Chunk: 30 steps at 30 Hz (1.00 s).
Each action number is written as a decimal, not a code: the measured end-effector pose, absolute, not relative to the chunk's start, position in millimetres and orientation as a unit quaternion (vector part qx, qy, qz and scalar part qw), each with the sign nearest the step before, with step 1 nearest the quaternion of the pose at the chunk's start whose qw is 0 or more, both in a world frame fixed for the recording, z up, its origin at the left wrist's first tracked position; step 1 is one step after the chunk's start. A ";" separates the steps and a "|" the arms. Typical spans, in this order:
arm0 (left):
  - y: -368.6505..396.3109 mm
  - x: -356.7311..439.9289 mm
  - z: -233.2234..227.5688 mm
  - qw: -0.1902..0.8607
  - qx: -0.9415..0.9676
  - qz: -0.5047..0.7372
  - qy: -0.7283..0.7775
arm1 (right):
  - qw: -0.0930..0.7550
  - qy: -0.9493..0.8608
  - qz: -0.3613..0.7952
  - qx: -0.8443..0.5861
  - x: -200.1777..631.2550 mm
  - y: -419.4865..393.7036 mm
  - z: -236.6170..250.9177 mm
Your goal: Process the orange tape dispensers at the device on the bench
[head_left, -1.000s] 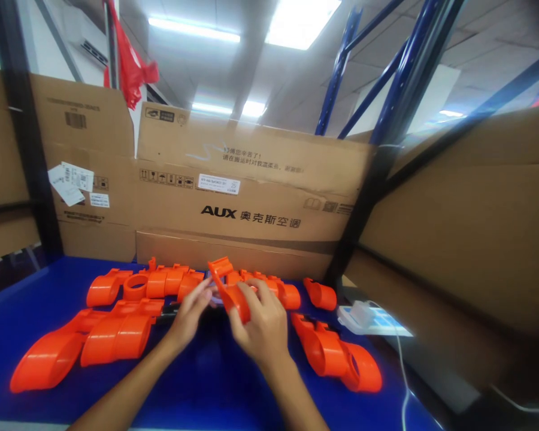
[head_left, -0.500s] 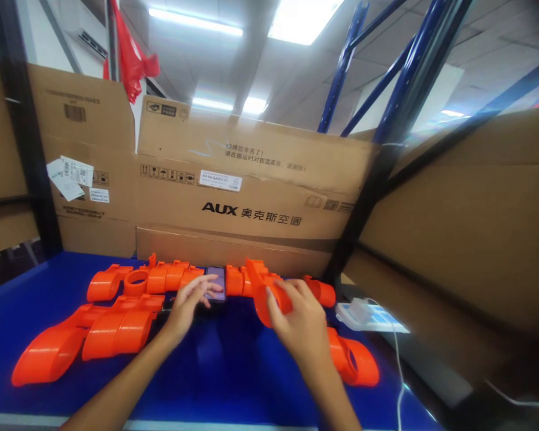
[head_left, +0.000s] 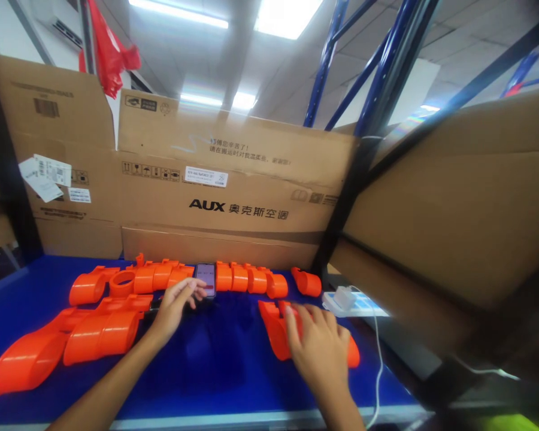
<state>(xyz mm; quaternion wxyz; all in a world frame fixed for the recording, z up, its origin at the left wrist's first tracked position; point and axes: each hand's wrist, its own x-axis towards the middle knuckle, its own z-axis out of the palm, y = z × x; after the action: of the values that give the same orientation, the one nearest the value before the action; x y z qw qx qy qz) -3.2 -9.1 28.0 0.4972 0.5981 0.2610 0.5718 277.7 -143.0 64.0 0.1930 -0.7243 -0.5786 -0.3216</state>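
My left hand [head_left: 178, 302] hovers just in front of the phone [head_left: 205, 280], its fingers loosely bent and apart, holding nothing. The phone stands propped at the back with its screen lit. Low over the table at the right, my right hand [head_left: 320, 341] has its thumb and fingers around an orange plastic ring part [head_left: 276, 336], which it partly hides. Another orange part [head_left: 353, 352] shows beyond the fingers on the right; whether the two touch is hidden.
Orange ring parts [head_left: 239, 278] line the back of the blue table [head_left: 193, 383]. Larger ones [head_left: 101, 338] lie at the left. A power strip [head_left: 353, 303] with a white cable sits at the right edge. Cardboard [head_left: 233, 179] and a dark rack post [head_left: 336, 209] stand behind.
My right hand has lowered the orange ring part from in front of the back row to the right side of the table. The left hand stays by the phone. The view has shifted.
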 end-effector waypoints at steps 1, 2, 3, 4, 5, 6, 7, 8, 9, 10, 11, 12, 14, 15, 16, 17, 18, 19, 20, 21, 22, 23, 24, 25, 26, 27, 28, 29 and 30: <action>-8.8 -3.3 27.8 0.500 0.594 0.574 0.261 | 0.187 -0.560 -0.320 -0.741 283.0 -145.5 66.7; -8.5 -3.4 27.7 0.500 0.591 0.576 0.263 | 0.173 -0.543 -0.316 -0.758 288.0 -147.8 69.7; -8.3 -3.5 27.7 0.498 0.590 0.578 0.265 | 0.154 -0.535 -0.303 -0.774 292.7 -149.6 72.5; -8.0 -3.5 27.8 0.494 0.591 0.578 0.268 | 0.136 -0.532 -0.282 -0.787 296.8 -150.7 74.9; -7.8 -3.6 27.8 0.490 0.594 0.578 0.271 | 0.121 -0.535 -0.255 -0.796 300.3 -151.1 76.7; -7.6 -3.7 27.8 0.485 0.598 0.576 0.274 | 0.111 -0.541 -0.227 -0.802 303.1 -150.7 77.8; -7.5 -3.8 27.6 0.482 0.602 0.573 0.277 | 0.105 -0.547 -0.201 -0.806 305.5 -149.6 78.2; -7.3 -3.8 27.4 0.478 0.607 0.570 0.280 | 0.102 -0.550 -0.181 -0.809 307.4 -148.0 78.2; -7.1 -3.9 27.1 0.475 0.612 0.566 0.283 | 0.101 -0.553 -0.170 -0.810 308.9 -146.1 77.9; -6.9 -4.0 26.7 0.473 0.616 0.563 0.284 | 0.099 -0.555 -0.167 -0.809 310.1 -143.9 77.5; -6.7 -4.0 26.4 0.471 0.619 0.560 0.285 | 0.098 -0.558 -0.169 -0.807 311.0 -141.7 77.1; -6.4 -4.0 26.1 0.471 0.620 0.558 0.286 | 0.095 -0.561 -0.176 -0.803 311.7 -139.5 77.0; -5.8 -4.2 25.8 0.472 0.618 0.558 0.288 | 0.085 -0.567 -0.199 -0.795 312.1 -135.6 77.7; -5.6 -4.3 25.8 0.474 0.615 0.560 0.289 | 0.081 -0.566 -0.211 -0.792 312.0 -134.0 78.4; -5.5 -4.5 25.9 0.476 0.612 0.562 0.289 | 0.077 -0.564 -0.223 -0.791 311.8 -132.7 79.4; -5.5 -4.8 26.2 0.478 0.609 0.563 0.289 | 0.075 -0.561 -0.231 -0.791 311.4 -131.6 80.5; -5.8 -5.0 26.5 0.480 0.607 0.564 0.289 | 0.075 -0.559 -0.237 -0.791 310.9 -130.9 81.6; -6.2 -5.2 26.9 0.481 0.607 0.563 0.289 | 0.077 -0.557 -0.241 -0.791 310.5 -130.4 82.7; -6.9 -5.3 27.3 0.481 0.608 0.562 0.290 | 0.079 -0.556 -0.243 -0.791 310.0 -130.1 83.7; -7.7 -5.2 27.6 0.482 0.608 0.559 0.291 | 0.081 -0.556 -0.245 -0.790 309.6 -130.0 84.5; -8.6 -5.0 27.9 0.483 0.609 0.557 0.292 | 0.083 -0.555 -0.246 -0.790 309.2 -129.9 85.0; -9.5 -4.7 28.0 0.485 0.608 0.556 0.293 | 0.086 -0.555 -0.247 -0.790 308.9 -129.8 85.2; -10.3 -4.3 28.1 0.487 0.607 0.556 0.293 | 0.089 -0.557 -0.247 -0.788 308.7 -129.7 85.2; -11.0 -3.9 28.1 0.488 0.606 0.556 0.293 | 0.094 -0.558 -0.246 -0.787 308.7 -129.5 84.9; -11.6 -3.5 28.0 0.488 0.606 0.556 0.293 | 0.100 -0.560 -0.243 -0.786 308.8 -129.3 84.3; -11.9 -3.3 27.9 0.486 0.607 0.557 0.293 | 0.108 -0.560 -0.240 -0.786 309.1 -128.9 83.6; -12.0 -3.1 27.8 0.483 0.609 0.557 0.293 | 0.118 -0.560 -0.235 -0.786 309.4 -128.5 82.8; -12.0 -3.2 27.7 0.480 0.611 0.557 0.293 | 0.129 -0.558 -0.232 -0.786 309.9 -128.1 82.0; -11.9 -3.3 27.5 0.478 0.613 0.557 0.294 | 0.142 -0.558 -0.231 -0.784 310.4 -127.8 81.2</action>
<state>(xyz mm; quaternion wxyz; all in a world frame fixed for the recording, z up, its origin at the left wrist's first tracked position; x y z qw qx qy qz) -3.3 -11.9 27.5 0.4775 0.6128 0.2937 0.5569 310.4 -127.8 81.2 0.1417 -0.7843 -0.5580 -0.2311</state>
